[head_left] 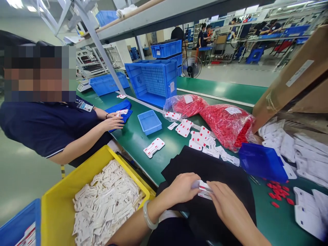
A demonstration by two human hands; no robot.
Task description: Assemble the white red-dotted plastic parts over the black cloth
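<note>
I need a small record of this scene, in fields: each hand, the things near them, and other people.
Left hand: holds a white card with red marks
Right hand: holds the same card
Under the hands: black sheet
Nearby: yellow bin of white pieces; bag of red parts
Co-worker: co-worker's hands beside a blue mat

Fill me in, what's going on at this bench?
The person's left hand and right hand together hold a small white card with red patches above a black sheet on the green bench. More such cards lie just beyond the sheet, and a yellow crate to the left is full of white pieces. A clear bag of red parts sits ahead. Further left, a co-worker's hand reaches over a blue mat.
</note>
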